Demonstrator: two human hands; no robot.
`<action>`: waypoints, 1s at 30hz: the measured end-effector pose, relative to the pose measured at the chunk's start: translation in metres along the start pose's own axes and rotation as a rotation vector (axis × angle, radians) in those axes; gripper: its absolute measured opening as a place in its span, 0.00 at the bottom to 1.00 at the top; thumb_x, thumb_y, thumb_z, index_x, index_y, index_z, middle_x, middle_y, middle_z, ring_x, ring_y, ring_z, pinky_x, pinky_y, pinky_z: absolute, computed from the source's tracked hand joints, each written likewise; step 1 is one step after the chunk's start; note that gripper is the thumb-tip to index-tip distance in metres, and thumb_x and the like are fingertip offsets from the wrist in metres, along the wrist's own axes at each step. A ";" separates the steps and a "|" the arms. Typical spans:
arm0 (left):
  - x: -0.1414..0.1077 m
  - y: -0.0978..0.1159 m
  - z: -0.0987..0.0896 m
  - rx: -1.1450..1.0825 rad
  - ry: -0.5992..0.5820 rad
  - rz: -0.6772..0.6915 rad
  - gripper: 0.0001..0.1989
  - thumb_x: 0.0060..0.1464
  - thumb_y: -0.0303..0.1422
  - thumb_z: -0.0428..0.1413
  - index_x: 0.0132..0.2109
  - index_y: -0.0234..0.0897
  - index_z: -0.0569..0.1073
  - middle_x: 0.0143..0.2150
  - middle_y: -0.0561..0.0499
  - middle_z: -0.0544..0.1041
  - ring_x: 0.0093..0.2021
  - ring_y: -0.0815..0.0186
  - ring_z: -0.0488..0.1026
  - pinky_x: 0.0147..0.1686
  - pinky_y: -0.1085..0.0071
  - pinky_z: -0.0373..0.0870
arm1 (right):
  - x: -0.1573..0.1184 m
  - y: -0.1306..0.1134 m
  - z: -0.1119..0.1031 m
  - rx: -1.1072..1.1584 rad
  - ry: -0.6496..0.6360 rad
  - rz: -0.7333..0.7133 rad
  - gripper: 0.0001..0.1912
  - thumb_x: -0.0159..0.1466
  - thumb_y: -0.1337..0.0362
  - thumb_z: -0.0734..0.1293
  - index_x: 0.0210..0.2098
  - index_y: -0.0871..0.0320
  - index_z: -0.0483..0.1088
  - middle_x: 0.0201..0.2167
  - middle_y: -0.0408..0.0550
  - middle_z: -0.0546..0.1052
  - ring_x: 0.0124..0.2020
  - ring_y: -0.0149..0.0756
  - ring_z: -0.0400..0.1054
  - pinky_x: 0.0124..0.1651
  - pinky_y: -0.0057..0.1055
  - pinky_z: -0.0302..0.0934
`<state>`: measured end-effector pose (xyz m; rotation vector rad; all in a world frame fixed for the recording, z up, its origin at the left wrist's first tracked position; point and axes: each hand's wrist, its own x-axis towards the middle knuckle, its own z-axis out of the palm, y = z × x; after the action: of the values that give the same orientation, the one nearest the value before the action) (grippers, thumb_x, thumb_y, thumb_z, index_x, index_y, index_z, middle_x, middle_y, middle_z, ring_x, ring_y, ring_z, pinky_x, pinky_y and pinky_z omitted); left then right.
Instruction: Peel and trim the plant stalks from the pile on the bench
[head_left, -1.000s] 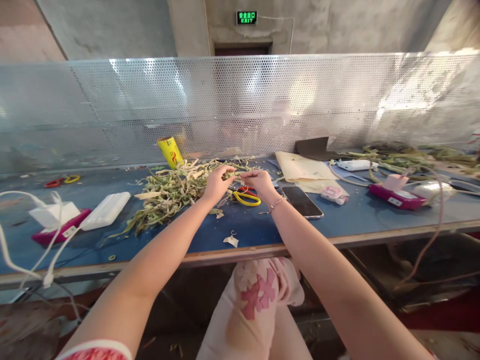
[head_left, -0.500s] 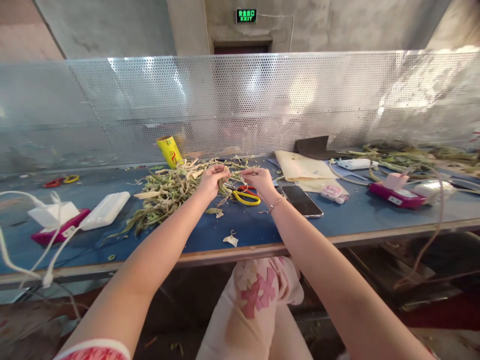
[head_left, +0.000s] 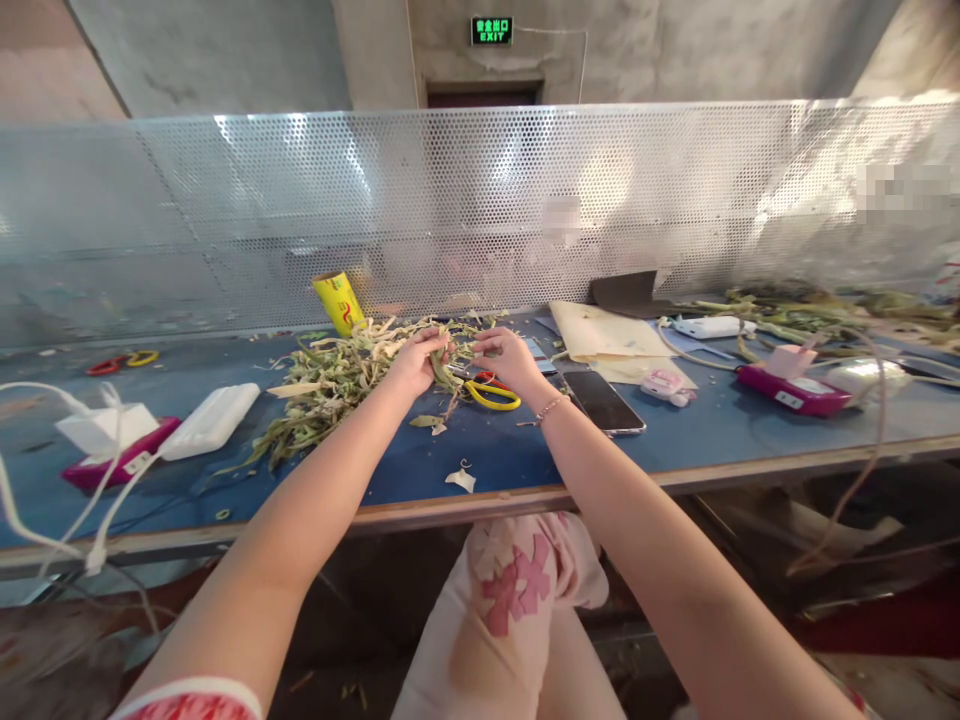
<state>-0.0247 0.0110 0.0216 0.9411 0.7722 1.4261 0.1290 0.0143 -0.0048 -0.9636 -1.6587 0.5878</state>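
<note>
My left hand (head_left: 417, 362) is closed on a withered green plant piece (head_left: 444, 372) that hangs from its fingers. A heap of dried leaves and stems (head_left: 322, 390) lies just left of that hand and beneath it. A short gap to the right, my right hand (head_left: 510, 358) has its fingers curled together at the tips; what is in them, if anything, is too small to make out. Yellow-and-red scissors (head_left: 495, 396) lie on the blue table (head_left: 517, 465) below and between the hands, partly covered by the right one.
A phone (head_left: 604, 402) and a small pink case (head_left: 666, 385) lie right of my right arm, with beige paper (head_left: 607, 330) behind. A yellow tube (head_left: 339, 303) leans near the perforated panel (head_left: 480, 200). Charging cables and purple power strips (head_left: 799, 390) flank both sides.
Both hands have shifted slightly left. The right fingers have curled in more, and a blue-white card shows behind the right hand.
</note>
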 end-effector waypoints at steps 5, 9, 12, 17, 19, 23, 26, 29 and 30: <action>0.000 0.001 0.000 0.025 -0.003 -0.004 0.09 0.37 0.19 0.57 0.27 0.34 0.66 0.20 0.57 0.70 0.23 0.74 0.70 0.21 0.79 0.64 | -0.001 0.001 0.001 0.001 -0.041 0.034 0.09 0.46 0.71 0.69 0.29 0.62 0.73 0.41 0.50 0.70 0.33 0.27 0.66 0.44 0.30 0.63; 0.000 -0.003 0.000 0.158 -0.015 0.053 0.11 0.35 0.20 0.59 0.27 0.33 0.66 0.21 0.57 0.69 0.22 0.74 0.69 0.21 0.78 0.63 | -0.001 0.003 0.002 0.015 -0.034 0.031 0.09 0.47 0.71 0.69 0.30 0.61 0.73 0.41 0.49 0.70 0.36 0.28 0.67 0.44 0.30 0.63; 0.000 -0.009 0.001 0.241 -0.011 0.124 0.12 0.33 0.20 0.60 0.28 0.32 0.68 0.22 0.57 0.70 0.21 0.73 0.69 0.21 0.77 0.63 | -0.002 0.001 0.002 0.012 -0.049 0.007 0.08 0.48 0.71 0.68 0.29 0.61 0.73 0.40 0.48 0.71 0.38 0.29 0.67 0.46 0.30 0.62; -0.001 -0.013 0.003 0.270 -0.060 0.098 0.10 0.33 0.22 0.61 0.29 0.30 0.71 0.24 0.54 0.72 0.22 0.75 0.69 0.21 0.78 0.63 | -0.007 -0.007 0.002 -0.013 -0.123 -0.051 0.08 0.48 0.70 0.67 0.29 0.58 0.74 0.41 0.47 0.72 0.40 0.30 0.67 0.46 0.31 0.62; -0.001 -0.012 0.003 0.265 -0.072 0.059 0.10 0.32 0.21 0.61 0.28 0.30 0.72 0.22 0.55 0.72 0.21 0.75 0.68 0.22 0.78 0.63 | -0.009 -0.009 0.002 -0.024 -0.127 -0.059 0.08 0.49 0.69 0.67 0.30 0.59 0.74 0.41 0.48 0.72 0.40 0.31 0.67 0.45 0.32 0.62; 0.000 -0.010 0.001 0.232 -0.105 0.008 0.10 0.32 0.21 0.62 0.27 0.31 0.72 0.23 0.54 0.73 0.22 0.75 0.68 0.23 0.77 0.64 | -0.009 -0.010 0.001 -0.054 -0.122 -0.047 0.08 0.49 0.68 0.67 0.30 0.59 0.74 0.42 0.48 0.72 0.42 0.33 0.67 0.47 0.34 0.61; 0.000 -0.009 -0.001 0.260 -0.130 0.006 0.10 0.31 0.21 0.63 0.26 0.31 0.72 0.23 0.54 0.73 0.21 0.75 0.68 0.24 0.76 0.65 | -0.009 -0.007 0.001 -0.071 -0.135 -0.067 0.06 0.48 0.69 0.68 0.28 0.59 0.73 0.41 0.47 0.73 0.43 0.32 0.66 0.50 0.33 0.58; 0.000 -0.008 -0.001 0.273 -0.135 -0.020 0.09 0.31 0.20 0.62 0.25 0.30 0.71 0.21 0.54 0.72 0.19 0.74 0.68 0.24 0.75 0.65 | -0.007 -0.004 0.004 -0.074 -0.140 -0.125 0.06 0.47 0.70 0.68 0.27 0.59 0.71 0.39 0.47 0.72 0.44 0.32 0.65 0.52 0.33 0.56; -0.001 -0.008 0.000 0.268 -0.135 -0.036 0.09 0.32 0.19 0.61 0.25 0.30 0.71 0.20 0.54 0.72 0.19 0.74 0.68 0.23 0.75 0.65 | -0.007 -0.003 0.005 -0.074 -0.135 -0.144 0.06 0.46 0.70 0.68 0.26 0.59 0.70 0.38 0.47 0.72 0.44 0.32 0.65 0.52 0.32 0.56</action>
<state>-0.0215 0.0108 0.0146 1.2098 0.8880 1.2331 0.1239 0.0075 -0.0082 -0.8642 -1.8643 0.5065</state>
